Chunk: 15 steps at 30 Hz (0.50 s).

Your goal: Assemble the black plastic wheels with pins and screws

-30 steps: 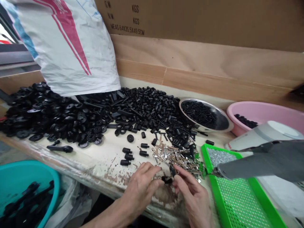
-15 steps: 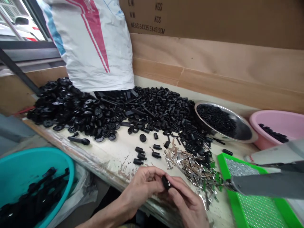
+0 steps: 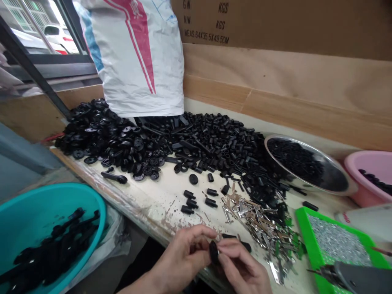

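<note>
Head view: left hand (image 3: 180, 257) and right hand (image 3: 241, 267) pinch a small black plastic part (image 3: 214, 252) between their fingertips, just over the edge of the workbench (image 3: 165, 188); the fingers hide most of its shape. Large heaps of black plastic pieces (image 3: 220, 143) and silver metal clips (image 3: 257, 224) lie on the bench. Long black pieces (image 3: 52, 241) lie in a teal basin (image 3: 45, 204). Whether the held part is joined to another piece cannot be made out.

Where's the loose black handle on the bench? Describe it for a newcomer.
Find the white woven sack with red stripes. Below it, at the front edge of the heap of black wheels on the bench, lies a black handle. Long, round-ended, it lies apart from the heap.
</note>
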Motion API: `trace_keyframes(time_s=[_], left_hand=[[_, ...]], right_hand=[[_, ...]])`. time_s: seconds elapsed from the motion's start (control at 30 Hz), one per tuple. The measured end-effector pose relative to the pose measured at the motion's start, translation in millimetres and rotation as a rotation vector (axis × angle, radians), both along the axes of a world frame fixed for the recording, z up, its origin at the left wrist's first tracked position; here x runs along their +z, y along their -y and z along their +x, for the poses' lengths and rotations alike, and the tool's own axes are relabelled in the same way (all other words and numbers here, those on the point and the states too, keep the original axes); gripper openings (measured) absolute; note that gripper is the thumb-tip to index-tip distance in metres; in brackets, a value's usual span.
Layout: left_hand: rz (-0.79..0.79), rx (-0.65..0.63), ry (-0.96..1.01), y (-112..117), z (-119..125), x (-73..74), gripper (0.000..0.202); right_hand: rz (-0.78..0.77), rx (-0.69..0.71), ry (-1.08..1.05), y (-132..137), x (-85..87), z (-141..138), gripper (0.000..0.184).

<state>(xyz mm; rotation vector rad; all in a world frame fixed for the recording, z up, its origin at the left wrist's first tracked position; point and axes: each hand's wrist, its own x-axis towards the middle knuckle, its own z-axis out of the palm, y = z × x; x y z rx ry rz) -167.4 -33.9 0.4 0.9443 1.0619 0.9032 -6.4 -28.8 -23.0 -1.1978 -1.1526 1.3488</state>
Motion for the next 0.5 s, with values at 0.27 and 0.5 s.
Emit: trace_keyframes(time_s=[0.27, 0.5], left_hand=[[0.832, 0.168, -1.074, -23, -48, -26.2, 0.025], [0.746, -0.016, -1.063, -28, -50, -31.3, 0.027]], right_hand=[[-0.139, -0.128, -0.138, -9, -3.8, 3, 0.021], [-0.157, -0.167, -0.141, -10, -0.7, 6, 0.019]])
